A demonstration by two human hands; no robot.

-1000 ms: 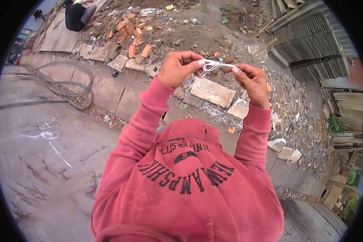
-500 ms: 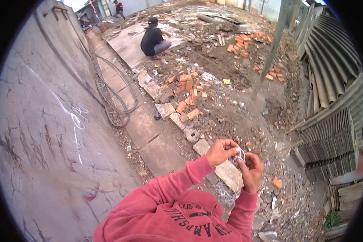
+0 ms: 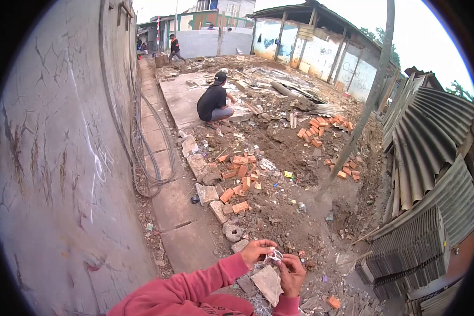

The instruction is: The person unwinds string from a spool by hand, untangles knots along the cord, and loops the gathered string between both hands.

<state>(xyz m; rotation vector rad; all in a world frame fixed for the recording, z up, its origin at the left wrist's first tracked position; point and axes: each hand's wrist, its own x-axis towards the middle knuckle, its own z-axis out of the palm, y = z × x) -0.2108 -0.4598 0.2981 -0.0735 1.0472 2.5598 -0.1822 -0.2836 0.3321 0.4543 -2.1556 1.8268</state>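
One cracked grey wall fills the left side, with white marks on its face. Rubble-strewn ground spreads from near to far, and a painted building closes off its far right. Wavy roofing sheets lean on the right, above a nearer stack of grey sheets. A slanted post rises from the dirt left of them. Beside the wall runs a paved strip with looped cables lying along it. A squatting person in a black top and cap is at the edge of a pale slab; another person is farther off. Orange bricks lie scattered mid-scene, with more bricks to the far right. Near the bottom, a flat stone lies just behind the red sleeves. Left grip and right grip both pinch a small looped bunch of white string, held between them in the air, fingers bent around it. Smallest is a purple scrap right of the hands.
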